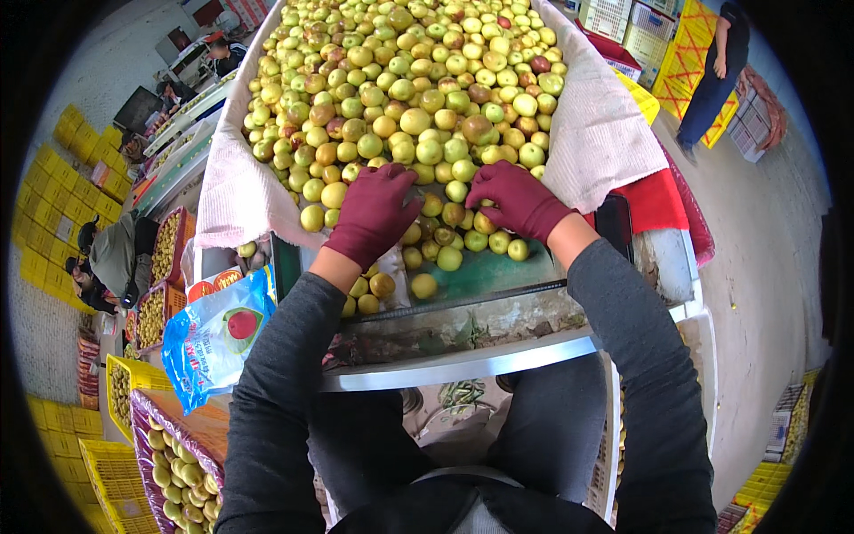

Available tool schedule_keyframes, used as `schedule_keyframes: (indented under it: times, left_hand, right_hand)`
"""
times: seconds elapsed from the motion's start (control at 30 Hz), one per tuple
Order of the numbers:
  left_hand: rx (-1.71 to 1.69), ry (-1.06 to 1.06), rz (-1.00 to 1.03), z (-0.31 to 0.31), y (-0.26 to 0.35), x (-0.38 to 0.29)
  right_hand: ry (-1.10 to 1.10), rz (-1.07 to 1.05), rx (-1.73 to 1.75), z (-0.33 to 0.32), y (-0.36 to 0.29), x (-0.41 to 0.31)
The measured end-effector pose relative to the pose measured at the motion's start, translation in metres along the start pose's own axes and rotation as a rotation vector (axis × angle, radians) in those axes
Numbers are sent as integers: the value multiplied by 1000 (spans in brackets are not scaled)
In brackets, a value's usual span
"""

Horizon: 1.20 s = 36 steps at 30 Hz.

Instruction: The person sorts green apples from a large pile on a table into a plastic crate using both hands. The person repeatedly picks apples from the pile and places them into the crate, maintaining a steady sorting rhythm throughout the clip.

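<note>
A big heap of yellow-green jujubes (413, 120), some with brown or red patches, fills a sorting table lined with pale cloth (604, 133). My left hand (377, 210), in a maroon glove, rests at the heap's near edge with its fingers curled down among the fruit. To its right, my right hand (514, 200), gloved alike, bends over more jujubes; whether either hand grips one is hidden by the fingers. Between and below the hands, loose jujubes (450, 258) lie on a green surface (494, 284). Several others sit below my left wrist, beside a pale divider strip.
A metal rim (460, 367) edges the table before my lap. At left lie a blue-and-white plastic bag (220, 340) with printing and a lined crate of jujubes (183, 477). Yellow crates (60, 200) are stacked beyond. A person (717, 73) stands at upper right; others work at left.
</note>
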<state>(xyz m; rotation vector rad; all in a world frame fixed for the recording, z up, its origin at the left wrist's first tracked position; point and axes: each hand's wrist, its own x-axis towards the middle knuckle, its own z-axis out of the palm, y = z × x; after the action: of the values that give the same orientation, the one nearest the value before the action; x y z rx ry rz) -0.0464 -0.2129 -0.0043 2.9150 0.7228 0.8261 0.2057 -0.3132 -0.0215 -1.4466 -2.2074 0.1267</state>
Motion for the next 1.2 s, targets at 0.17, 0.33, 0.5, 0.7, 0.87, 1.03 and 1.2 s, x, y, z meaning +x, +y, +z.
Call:
schedule_keyframes:
  times: [0.17,0.33,0.5,0.7,0.87,1.03,1.2]
  left_hand:
    - [-119,-78,46,5,-9,-3]
    - [-45,-46,-15,-8,-13,-3]
    - [-369,-325,14,-28,-11,-4]
    - [104,-608,-326,-90,-26,-48]
    - [117,-701,-524,-87,21,-74]
    - [-77,-584,-440,-65,19,-86]
    - [-229,-616,-424,-45,23,-78]
  right_hand:
    - [-131,40,-14,-3,-4,2]
    - [-67,21,-41,-1,0,-2]
    - [-120,29,-19,-5,-1,-3]
    - [-133,104,-10,-8,-6,-2]
    - [-121,97,-52,-6,-9,-1]
    - [-106,99,-22,-4,-9,1]
    - [-137,113,-53,-5,-7,1]
